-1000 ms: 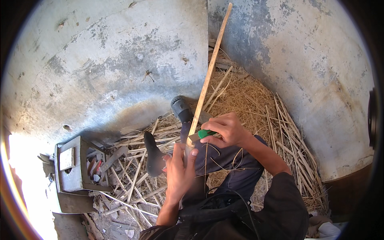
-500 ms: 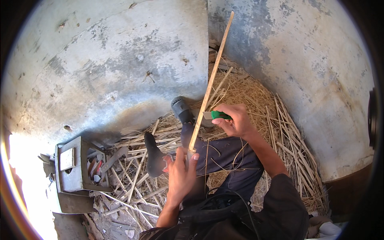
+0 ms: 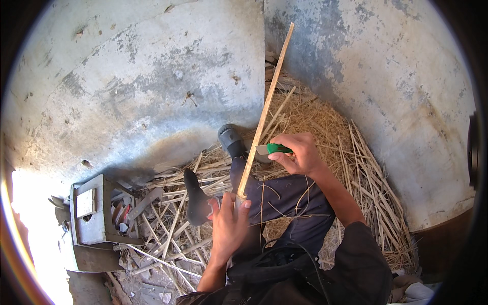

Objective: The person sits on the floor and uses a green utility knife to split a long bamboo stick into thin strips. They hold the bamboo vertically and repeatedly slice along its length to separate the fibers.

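A long, pale bamboo strip (image 3: 268, 107) slants up and away from my lap toward the wall corner. My left hand (image 3: 228, 222) is closed around its lower end, thumb along one side. In my right hand (image 3: 299, 151) is a short knife (image 3: 278, 148) with a green handle, gripped between thumb and bent fingers. Its flat blade points left and meets the right edge of the strip, a little below the middle. My palm hides part of the strip's lower end.
Shavings (image 3: 323, 124) are heaped beyond my right hand, with split strips (image 3: 378, 203) piled at the right. More loose sticks (image 3: 175, 226) cover the floor at left, beside a worn wooden box (image 3: 94, 231). Stained walls (image 3: 168, 66) meet ahead. My outstretched leg ends in a grey sandal (image 3: 230, 136).
The strip has slid slightly toward me, its far tip now lower, and my left hand has drawn back a little with it. The knife has shifted slightly left and nearer me.
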Demonstrator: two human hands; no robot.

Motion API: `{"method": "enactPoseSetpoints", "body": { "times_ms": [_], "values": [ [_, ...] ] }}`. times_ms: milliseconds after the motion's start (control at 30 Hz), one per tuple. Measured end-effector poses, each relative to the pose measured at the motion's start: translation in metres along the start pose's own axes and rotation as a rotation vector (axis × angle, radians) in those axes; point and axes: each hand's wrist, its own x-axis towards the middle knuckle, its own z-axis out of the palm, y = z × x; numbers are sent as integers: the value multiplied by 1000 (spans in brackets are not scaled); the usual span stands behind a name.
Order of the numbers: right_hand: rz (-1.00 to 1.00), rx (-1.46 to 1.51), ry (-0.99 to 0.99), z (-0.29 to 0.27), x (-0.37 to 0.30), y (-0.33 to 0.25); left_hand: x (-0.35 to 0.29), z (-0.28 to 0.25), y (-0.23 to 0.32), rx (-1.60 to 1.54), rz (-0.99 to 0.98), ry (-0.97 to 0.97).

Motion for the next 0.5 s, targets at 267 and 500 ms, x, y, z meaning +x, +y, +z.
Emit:
{"method": "enactPoseSetpoints", "body": {
  "times_ms": [267, 500],
  "values": [
    [-63, -6, -17, 3, 3, -3, 6, -3, 12, -34, -5, 7],
    [-41, -12, 45, 4, 3, 3, 2, -2, 14, -33, -30, -18]
  ]
}}
